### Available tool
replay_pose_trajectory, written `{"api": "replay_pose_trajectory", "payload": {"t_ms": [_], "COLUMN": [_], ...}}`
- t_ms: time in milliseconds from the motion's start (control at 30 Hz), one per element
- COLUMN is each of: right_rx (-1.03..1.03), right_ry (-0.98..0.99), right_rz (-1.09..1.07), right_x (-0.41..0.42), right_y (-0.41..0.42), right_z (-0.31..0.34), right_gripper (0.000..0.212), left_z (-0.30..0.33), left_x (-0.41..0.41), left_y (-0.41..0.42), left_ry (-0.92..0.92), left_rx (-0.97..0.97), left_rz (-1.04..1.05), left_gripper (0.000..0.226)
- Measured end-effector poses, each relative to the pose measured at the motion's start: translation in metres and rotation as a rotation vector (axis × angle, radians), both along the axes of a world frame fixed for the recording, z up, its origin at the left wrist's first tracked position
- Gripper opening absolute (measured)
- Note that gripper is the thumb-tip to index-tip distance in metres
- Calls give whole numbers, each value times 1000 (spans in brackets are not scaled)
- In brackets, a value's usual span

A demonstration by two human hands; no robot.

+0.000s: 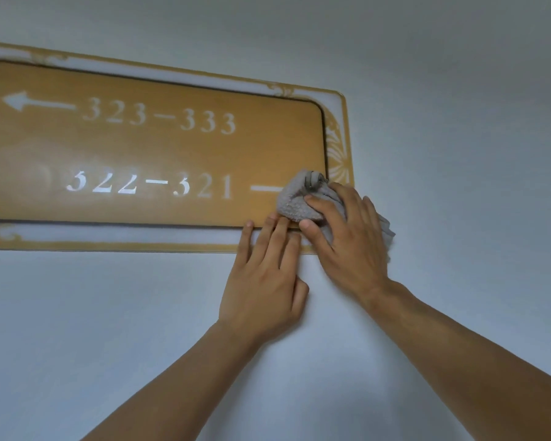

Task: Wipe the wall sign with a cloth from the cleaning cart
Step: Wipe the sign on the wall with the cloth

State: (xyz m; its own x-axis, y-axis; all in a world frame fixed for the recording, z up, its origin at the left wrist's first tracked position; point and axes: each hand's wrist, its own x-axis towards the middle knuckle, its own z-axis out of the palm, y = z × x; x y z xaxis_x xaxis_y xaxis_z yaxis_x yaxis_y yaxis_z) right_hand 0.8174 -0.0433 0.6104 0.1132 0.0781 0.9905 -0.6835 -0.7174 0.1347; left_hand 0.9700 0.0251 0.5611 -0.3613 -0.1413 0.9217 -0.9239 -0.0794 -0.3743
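Note:
A gold wall sign (159, 148) with white room numbers and arrows hangs on the wall, inside a clear plate with a gold ornamental border. My right hand (347, 237) grips a bunched grey cloth (299, 198) and presses it on the sign's lower right corner, covering the tip of the lower arrow. My left hand (264, 275) lies flat on the wall just below, fingers together, with the fingertips resting on the sign's bottom edge beside the cloth.
The plain pale wall (458, 122) surrounds the sign on all sides. The sign's left end runs out of view. The cleaning cart is out of sight.

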Motion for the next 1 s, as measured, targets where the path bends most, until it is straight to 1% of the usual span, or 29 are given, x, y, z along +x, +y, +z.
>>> {"api": "replay_pose_trajectory", "payload": {"t_ms": [67, 133, 267, 400, 600, 767, 867, 933, 1000], "right_rx": [6, 20, 6, -5, -50, -85, -109, -125, -140], "right_ry": [-22, -30, 36, 85, 205, 225, 261, 286, 264], "right_rz": [35, 26, -81, -103, -148, -143, -126, -119, -120], "right_x": [2, 3, 1, -5, -12, -15, -17, -19, -17], "right_y": [1, 3, 1, -2, -9, -15, -17, -22, -23], "right_z": [1, 2, 1, 7, 17, 20, 27, 33, 35], "right_gripper": [45, 45, 47, 54, 55, 56, 56, 56, 56], "left_z": [-1, -3, -2, -2, -3, 8, 11, 10, 9], "left_x": [0, -1, -3, -7, -10, -39, -42, -37, -34], "left_y": [0, 2, 2, 3, 6, 0, -7, -10, -10], "left_ry": [-1, 5, 9, 23, 10, 222, 242, 267, 295], "left_rx": [-20, -33, -56, -61, -96, -173, -212, -252, -273], "left_rz": [-22, -21, 20, 52, -15, -53, -18, -46, -74], "left_gripper": [63, 62, 64, 67, 65, 64, 62, 62, 64]}}
